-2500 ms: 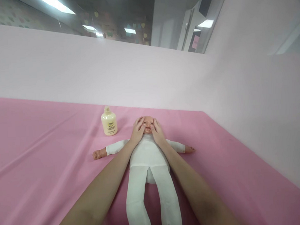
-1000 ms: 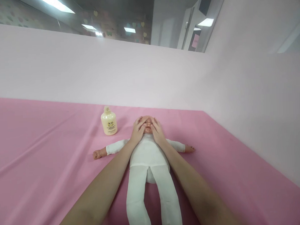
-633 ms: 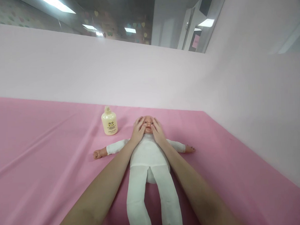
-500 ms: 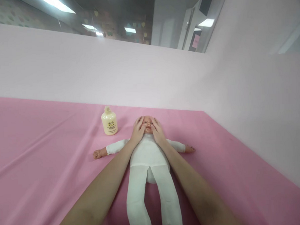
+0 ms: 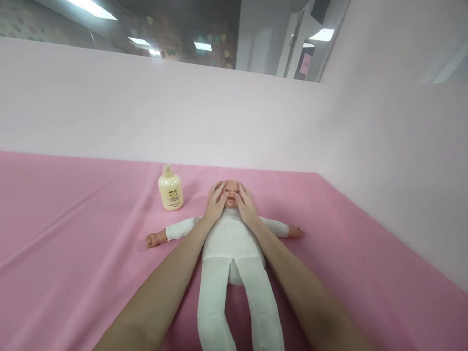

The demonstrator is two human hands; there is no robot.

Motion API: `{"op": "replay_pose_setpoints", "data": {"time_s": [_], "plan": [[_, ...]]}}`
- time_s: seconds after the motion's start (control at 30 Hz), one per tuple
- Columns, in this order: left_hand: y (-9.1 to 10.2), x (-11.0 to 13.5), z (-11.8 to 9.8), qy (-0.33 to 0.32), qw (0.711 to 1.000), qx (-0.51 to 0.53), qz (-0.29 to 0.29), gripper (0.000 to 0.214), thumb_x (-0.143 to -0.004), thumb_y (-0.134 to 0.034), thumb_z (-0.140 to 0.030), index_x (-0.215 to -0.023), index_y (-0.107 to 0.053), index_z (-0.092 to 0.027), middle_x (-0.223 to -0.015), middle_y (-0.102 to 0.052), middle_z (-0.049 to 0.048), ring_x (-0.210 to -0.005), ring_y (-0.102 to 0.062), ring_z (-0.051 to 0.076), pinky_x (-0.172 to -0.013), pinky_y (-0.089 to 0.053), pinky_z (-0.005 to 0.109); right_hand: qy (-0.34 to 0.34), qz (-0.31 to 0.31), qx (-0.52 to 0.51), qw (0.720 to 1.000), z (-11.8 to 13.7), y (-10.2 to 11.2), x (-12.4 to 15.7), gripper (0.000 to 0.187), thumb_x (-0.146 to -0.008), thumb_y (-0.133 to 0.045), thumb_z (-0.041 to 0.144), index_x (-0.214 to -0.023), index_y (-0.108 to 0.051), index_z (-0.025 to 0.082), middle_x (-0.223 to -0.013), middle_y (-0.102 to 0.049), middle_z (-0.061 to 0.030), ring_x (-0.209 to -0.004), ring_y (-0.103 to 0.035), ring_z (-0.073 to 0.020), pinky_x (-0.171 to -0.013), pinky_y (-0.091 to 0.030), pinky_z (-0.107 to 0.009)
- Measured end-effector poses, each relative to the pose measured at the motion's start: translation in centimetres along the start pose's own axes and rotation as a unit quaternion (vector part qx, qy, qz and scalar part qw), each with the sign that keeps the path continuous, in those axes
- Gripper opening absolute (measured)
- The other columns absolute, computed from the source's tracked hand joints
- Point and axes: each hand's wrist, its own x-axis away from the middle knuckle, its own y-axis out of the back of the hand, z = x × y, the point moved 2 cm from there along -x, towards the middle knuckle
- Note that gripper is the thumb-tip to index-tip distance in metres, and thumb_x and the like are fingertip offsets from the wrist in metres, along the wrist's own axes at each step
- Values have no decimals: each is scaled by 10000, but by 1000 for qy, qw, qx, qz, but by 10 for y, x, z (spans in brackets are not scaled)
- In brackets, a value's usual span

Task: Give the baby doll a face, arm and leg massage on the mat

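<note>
A baby doll (image 5: 232, 236) with a white cloth body lies on its back, legs pointing toward me and arms spread to both sides. My left hand (image 5: 215, 203) rests along the left side of the doll's head (image 5: 231, 188), its fingers stretched out and its thumb on the cheek. On the opposite side, my right hand (image 5: 246, 203) lies the same way, fingers extended, thumb beside the doll's mouth. Between both hands the doll's eyes, nose and mouth stay visible, while the sides of its head are covered.
Left of the doll's head a pale yellow pump bottle (image 5: 170, 189) stands upright on the pink cloth (image 5: 84, 213). A white wall (image 5: 145, 107) rises behind and to the right. Above it, a glass pane (image 5: 200, 22) shows ceiling lights and a door.
</note>
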Motion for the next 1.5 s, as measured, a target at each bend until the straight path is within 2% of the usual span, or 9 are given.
{"op": "replay_pose_setpoints", "data": {"time_s": [0.27, 0.47, 0.8, 1.5], "plan": [[0, 0, 1, 3, 1000, 3, -7, 453, -929, -436, -308, -1378, -453, -251, -1445, -423, 62, -1371, -353, 206, -1187, -236, 426, -1, 0, -1, 1000, 2, 1, 1, 633, -949, -320, 561, -1489, -295, 232, -1569, -253, -30, -1458, -199, -193, -1211, -147, -395], [0, 0, -1, -27, 1000, 2, -6, 439, -935, -429, -319, -1367, -471, -257, -1432, -437, 66, -1359, -369, 204, -1180, -246, 424, 21, -2, 4, 1000, 3, 1, 1, 593, -964, -298, 536, -1472, -336, 232, -1575, -238, -27, -1460, -193, -180, -1214, -136, -391], [-1, 0, 1, -18, 1000, -12, 0, 414, -943, -410, -323, -1342, -512, -282, -1433, -431, 53, -1365, -361, 205, -1182, -239, 427, 41, 4, 16, 999, 7, 2, 2, 560, -975, -271, 518, -1456, -370, 247, -1571, -254, -14, -1462, -191, -177, -1212, -137, -379], [1, 0, -2, -27, 1000, -11, 4, 421, -944, -405, -315, -1351, -499, -269, -1429, -433, 57, -1361, -364, 197, -1182, -240, 411, 23, 5, 13, 1000, 9, 2, 2, 580, -967, -284, 535, -1460, -360, 241, -1574, -243, -21, -1461, -192, -175, -1213, -136, -379]]}}
